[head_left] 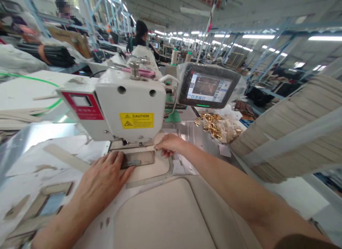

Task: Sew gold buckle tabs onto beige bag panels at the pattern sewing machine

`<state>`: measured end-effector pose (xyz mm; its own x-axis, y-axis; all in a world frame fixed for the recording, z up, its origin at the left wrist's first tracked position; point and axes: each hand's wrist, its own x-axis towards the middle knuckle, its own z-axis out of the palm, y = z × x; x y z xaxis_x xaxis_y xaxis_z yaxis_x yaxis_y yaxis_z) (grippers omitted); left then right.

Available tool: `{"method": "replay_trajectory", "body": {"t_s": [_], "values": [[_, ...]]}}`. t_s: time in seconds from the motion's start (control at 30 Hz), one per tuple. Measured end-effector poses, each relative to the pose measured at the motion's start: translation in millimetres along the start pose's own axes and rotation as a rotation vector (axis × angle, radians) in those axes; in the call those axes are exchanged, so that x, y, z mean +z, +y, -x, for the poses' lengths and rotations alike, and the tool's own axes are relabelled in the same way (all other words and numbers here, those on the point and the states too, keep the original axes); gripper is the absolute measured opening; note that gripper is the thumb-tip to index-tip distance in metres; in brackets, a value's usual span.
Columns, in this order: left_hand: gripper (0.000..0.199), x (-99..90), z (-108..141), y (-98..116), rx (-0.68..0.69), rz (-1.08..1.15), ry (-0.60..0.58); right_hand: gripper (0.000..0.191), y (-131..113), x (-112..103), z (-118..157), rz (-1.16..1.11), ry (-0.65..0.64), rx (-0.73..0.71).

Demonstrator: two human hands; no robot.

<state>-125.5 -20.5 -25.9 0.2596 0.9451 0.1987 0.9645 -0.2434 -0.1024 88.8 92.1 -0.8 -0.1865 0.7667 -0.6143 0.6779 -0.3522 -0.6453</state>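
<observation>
Under the head of a white sewing machine (130, 99) lies a beige panel (152, 170) with rounded corners, edged by a grey border. A small brownish, partly see-through plate (146, 158) rests on it. My left hand (107, 174) lies flat, its fingers stretched over the plate's left end and the thumb along its lower edge. At the plate's upper right corner, my right hand (171, 145) pinches the end of a narrow cream strip (145, 148) that runs below the needle area. The tips of the right fingers partly hide that end.
A larger beige panel (160, 217) lies nearest me. Gold metal pieces (213, 126) are heaped at right, beside a tall stack of beige parts (296, 131). A control screen (208, 86) stands behind. At left are a loose strip (66, 157) and a cut-out frame (48, 199). People work beyond.
</observation>
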Motion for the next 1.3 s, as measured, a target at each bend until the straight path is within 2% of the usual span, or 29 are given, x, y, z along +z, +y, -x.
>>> {"method": "replay_trajectory", "body": {"t_s": [0.17,0.3,0.57,0.8,1.13,1.3], "values": [[0.045,3.8,3.5,-18.4,-0.015,-0.011,0.000,0.018,-12.3,13.5,-11.5,0.005,-0.035,-0.006],[0.041,3.2,-4.4,-16.9,-0.022,0.006,0.010,0.018,-13.5,9.6,-19.3,0.020,-0.009,-0.001],[0.043,6.8,-16.0,11.7,0.008,0.070,0.066,0.018,8.5,-20.5,-13.1,-0.018,0.004,0.032],[0.045,18.0,-20.2,26.2,0.042,0.193,0.080,0.015,28.9,-43.7,-8.1,-0.067,-0.009,0.058],[0.032,3.2,-28.3,53.5,0.111,0.155,-0.034,0.020,56.7,-74.2,4.1,-0.093,0.087,0.063],[0.025,-11.0,-32.2,75.7,0.080,0.171,-0.058,0.019,59.1,-78.5,11.2,-0.107,0.108,0.052]]}}
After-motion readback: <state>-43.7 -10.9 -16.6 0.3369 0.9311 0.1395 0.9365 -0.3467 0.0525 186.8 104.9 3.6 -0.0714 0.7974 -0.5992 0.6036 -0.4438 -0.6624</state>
